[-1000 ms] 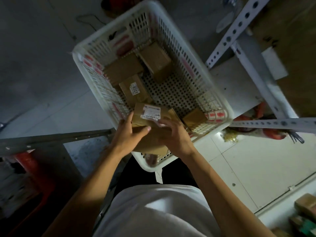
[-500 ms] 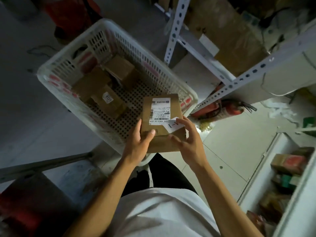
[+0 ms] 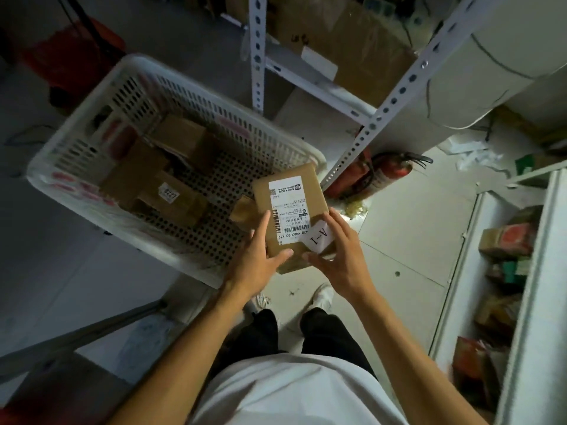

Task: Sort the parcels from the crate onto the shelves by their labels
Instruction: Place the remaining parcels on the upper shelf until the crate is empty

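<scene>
A flat brown parcel (image 3: pixel 291 191) with a white shipping label and a tag reading "A-1" is held up over the near right corner of the white perforated crate (image 3: pixel 92 124). My left hand (image 3: pixel 257 259) grips its left edge, thumb across the near end. My right hand (image 3: pixel 337 259) holds its right edge beside the tag, thumb on top. Several brown parcels (image 3: pixel 171 197) lie inside the crate, one with a small white label. A white shelf unit (image 3: pixel 527 302) at the right holds several boxes.
A perforated white metal rack (image 3: pixel 395 96) stands behind the crate with a large cardboard box on it. Red fire extinguishers (image 3: pixel 386 173) lie on the tiled floor by its post. A grey metal bar (image 3: pixel 76 332) runs at lower left. My feet show below the parcel.
Both hands lifted the labelled parcel out of the crate and carried it to the right. The view swung right, bringing the rack and the right-hand shelf into sight.
</scene>
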Demonstrator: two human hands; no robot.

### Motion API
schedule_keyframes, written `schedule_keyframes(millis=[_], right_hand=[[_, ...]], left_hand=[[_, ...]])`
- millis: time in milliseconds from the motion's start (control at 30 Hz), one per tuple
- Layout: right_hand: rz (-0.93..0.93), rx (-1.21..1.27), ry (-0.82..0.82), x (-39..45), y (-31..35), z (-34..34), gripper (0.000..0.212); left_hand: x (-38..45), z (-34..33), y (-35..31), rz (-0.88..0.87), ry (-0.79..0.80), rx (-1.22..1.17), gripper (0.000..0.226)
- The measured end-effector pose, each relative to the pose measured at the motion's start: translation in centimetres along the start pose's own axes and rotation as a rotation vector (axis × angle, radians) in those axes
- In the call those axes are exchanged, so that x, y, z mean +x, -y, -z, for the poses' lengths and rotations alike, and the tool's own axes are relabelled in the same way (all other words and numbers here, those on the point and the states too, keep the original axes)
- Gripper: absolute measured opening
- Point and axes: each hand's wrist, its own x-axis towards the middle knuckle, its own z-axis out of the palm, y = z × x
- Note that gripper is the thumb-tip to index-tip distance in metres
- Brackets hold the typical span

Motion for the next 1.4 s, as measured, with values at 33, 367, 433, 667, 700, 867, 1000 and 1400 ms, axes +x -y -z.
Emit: schedule_keyframes(millis=[33,367,433,667,700,867,1000,1400], right_hand=[[0.003,-0.031,0.006,0.1,0.2,0.1,0.089],[-0.058,-0.224,0.046,0.1,1.0,-0.5,0.111],[-0.061,-0.184,0.058,0.2,0.6,-0.5,0.112],[-0.21,-0.01,-0.227,-1.1,-0.8,-0.8,0.093],[-0.246,0.011,-0.263,-1.3,-0.8,-0.8,0.083],[-0.336,0.102,-0.245,-0.8,-1.0,-1.0,0.048],[-0.22,0.172,-0.086,-0.8,-1.0,-1.1,0.065],[-0.511,0.338,-0.293,0.2,-0.2,-1.2,0.065]], left_hand=[[0.4,0.2,-0.1,-0.008,-0.004,0.079,0.087],[6.2,4.0,-4.1,-0.233,-0.058,0.513,0.036],[7.4,4.7,-5.0,-0.256,0.057,0.533,0.038],[8.5,5.6,-6.1,-0.156,-0.067,0.64,0.081],[8.3,5.9,-6.0,-0.116,-0.057,0.674,0.091],[7.8,7.1,-4.4,-0.054,0.109,0.665,0.093],[7.6,7.1,-2.9,-0.018,0.046,0.512,0.074],[4.4,4.7,0.4,0.102,0.087,0.34,0.069]])
